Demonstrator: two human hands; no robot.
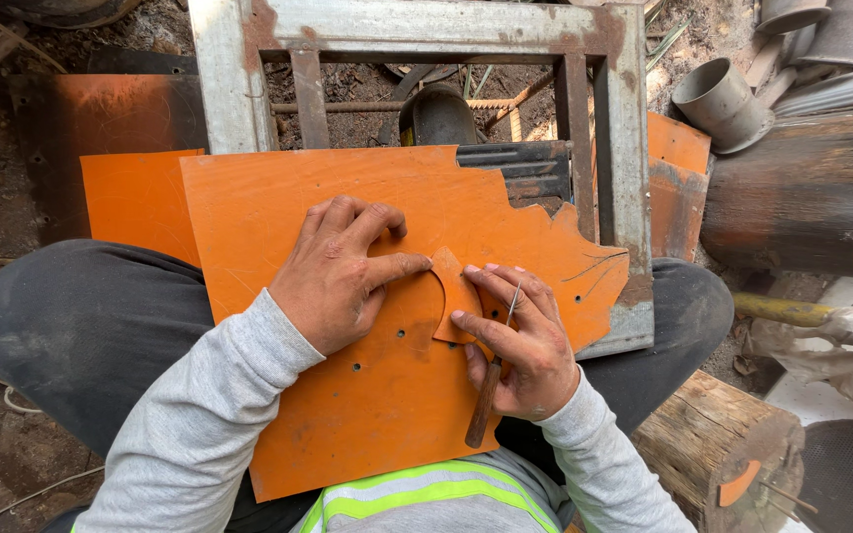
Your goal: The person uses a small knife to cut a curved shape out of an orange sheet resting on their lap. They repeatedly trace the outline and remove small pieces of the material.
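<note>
Left hand (333, 271) flat, pinning large orange rubber sheet (348, 395) steady; at three o'clock, right hand (515, 341) grips wooden-handled awl (491, 385) and pinches small orange cut-out (454, 296).

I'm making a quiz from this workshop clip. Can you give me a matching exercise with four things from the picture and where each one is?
Things:
1. left hand
2. wooden-handled tool
3. small orange cut-out piece
4. wooden log

Places:
A. pinched between the fingertips of both hands
B. pressed flat on the orange sheet
C. lower right, beside the person's knee
D. held in the right hand

Pairs: 1-B, 2-D, 3-A, 4-C
</note>
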